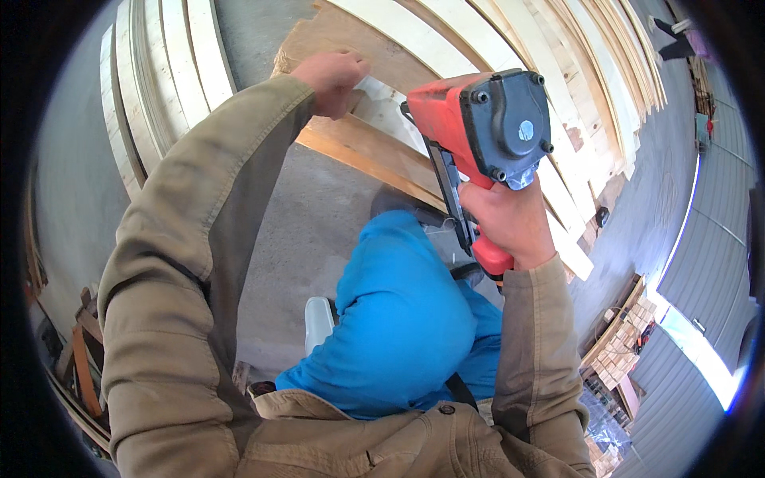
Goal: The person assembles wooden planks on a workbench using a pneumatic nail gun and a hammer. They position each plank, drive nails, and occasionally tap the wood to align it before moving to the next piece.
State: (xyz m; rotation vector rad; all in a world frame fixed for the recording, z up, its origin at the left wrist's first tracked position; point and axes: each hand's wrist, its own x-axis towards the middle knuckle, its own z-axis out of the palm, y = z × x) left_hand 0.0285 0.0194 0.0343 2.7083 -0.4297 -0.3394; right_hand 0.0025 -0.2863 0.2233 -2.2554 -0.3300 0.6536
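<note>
My right hand (510,219) is wrapped round the handle of a red and black nail gun (470,115), raised over the near side of a wooden panel. The tool's round dark cap faces up, and its narrow black magazine runs down beside my wrist. My left hand (331,80) is closed, fingers curled, at the panel's left end by a brown board (374,52). What those fingers hold, if anything, is hidden. A long orange-brown timber (370,155) forms the panel's near edge. Pale planks (478,32) lie across it to the right.
More long pale planks (163,64) lie on the grey floor at the upper left. My blue-trousered knee (398,311) is bent below the panel, beside a white object (319,319). Stacked wood pieces (625,350) stand at the right, near a corrugated wall (721,215).
</note>
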